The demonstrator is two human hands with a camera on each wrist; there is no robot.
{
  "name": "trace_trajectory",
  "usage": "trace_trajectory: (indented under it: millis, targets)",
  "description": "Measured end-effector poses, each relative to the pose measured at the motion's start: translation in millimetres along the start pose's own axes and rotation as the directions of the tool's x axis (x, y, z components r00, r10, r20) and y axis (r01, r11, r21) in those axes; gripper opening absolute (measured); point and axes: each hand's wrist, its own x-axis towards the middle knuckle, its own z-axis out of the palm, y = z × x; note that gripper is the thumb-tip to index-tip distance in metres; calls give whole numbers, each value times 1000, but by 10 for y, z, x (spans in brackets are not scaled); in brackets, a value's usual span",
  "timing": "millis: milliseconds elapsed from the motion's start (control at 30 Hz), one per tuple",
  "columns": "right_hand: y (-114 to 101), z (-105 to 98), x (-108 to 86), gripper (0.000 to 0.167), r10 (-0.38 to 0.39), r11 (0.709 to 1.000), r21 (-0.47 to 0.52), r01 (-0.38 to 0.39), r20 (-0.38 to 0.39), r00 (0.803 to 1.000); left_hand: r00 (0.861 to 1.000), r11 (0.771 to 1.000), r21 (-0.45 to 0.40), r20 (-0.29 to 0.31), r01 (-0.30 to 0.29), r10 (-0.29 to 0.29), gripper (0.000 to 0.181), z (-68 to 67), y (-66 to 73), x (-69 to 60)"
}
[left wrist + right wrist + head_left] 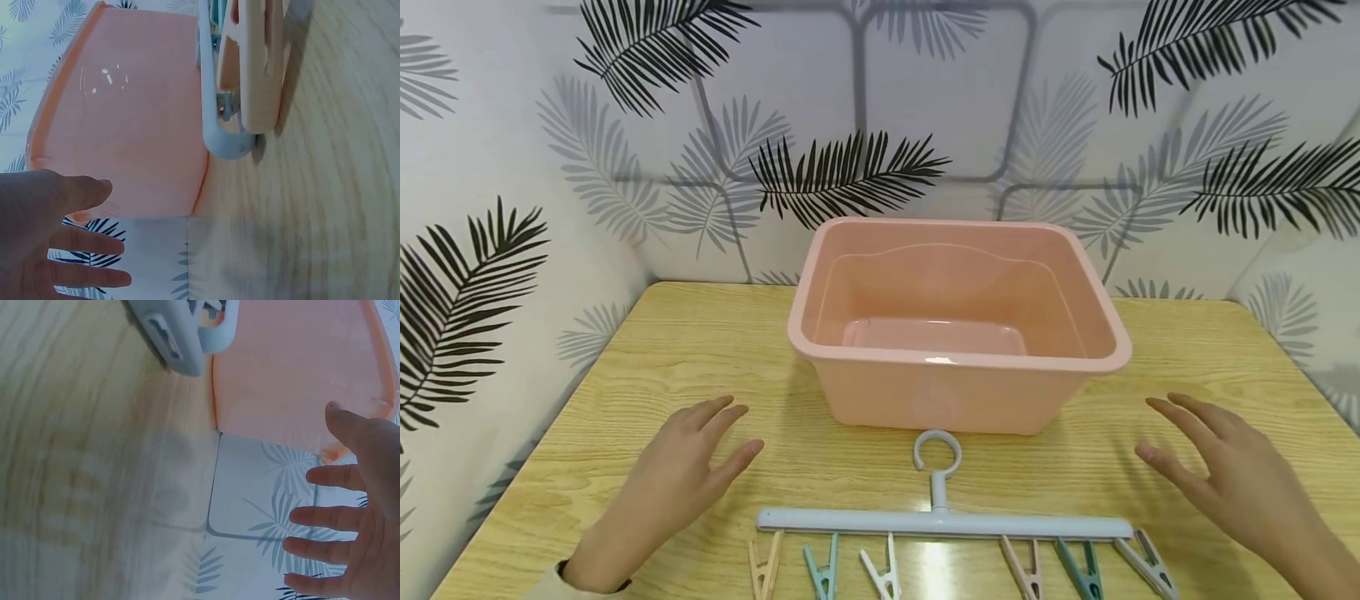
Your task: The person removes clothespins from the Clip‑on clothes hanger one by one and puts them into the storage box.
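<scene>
A pale blue hanger (940,522) with a hook lies on the table, several clothespins in a row along its near side. At its left end is a beige clothespin (765,567), at its right end a grey clothespin (1148,567). Behind the hanger stands a pink plastic basin (936,387). My left hand (688,467) hovers left of the hanger, fingers apart and holding nothing. On the other side, my right hand (1225,475) is likewise raised with spread fingers, touching nothing. Both wrist views show the basin beyond the fingers.
The wood-grain table (700,333) reaches to a wall with leaf-patterned covering (925,108) at the back and left. Between the end pins lie teal, white, pinkish and dark green clothespins, their lower ends cut off by the head view's bottom edge.
</scene>
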Motion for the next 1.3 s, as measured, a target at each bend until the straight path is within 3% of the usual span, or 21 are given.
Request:
trace_trajectory:
  millis: [233, 600, 800, 1033, 1300]
  targets:
    - [-57, 66, -8, 58, -101, 995, -19, 100, -43, 994, 996, 1000, -14, 82, -18, 19, 42, 70, 74, -13]
    - [-137, 169, -45, 51, -156, 987, 23, 157, -19, 988, 984, 999, -35, 170, -39, 44, 41, 167, 211, -35]
    - [-201, 221, -68, 47, -181, 982, 49, 181, 7, 983, 968, 994, -75, 232, -78, 93, 44, 204, 279, -56]
    - [-284, 259, -101, 44, -192, 980, 66, 189, 40, 980, 946, 980, -95, 258, -176, 195, 44, 224, 296, -84]
    - [-309, 353, -129, 47, -326, 944, 45, 326, 1, 945, 904, 956, -157, 318, -246, 285, 42, 254, 266, -96]
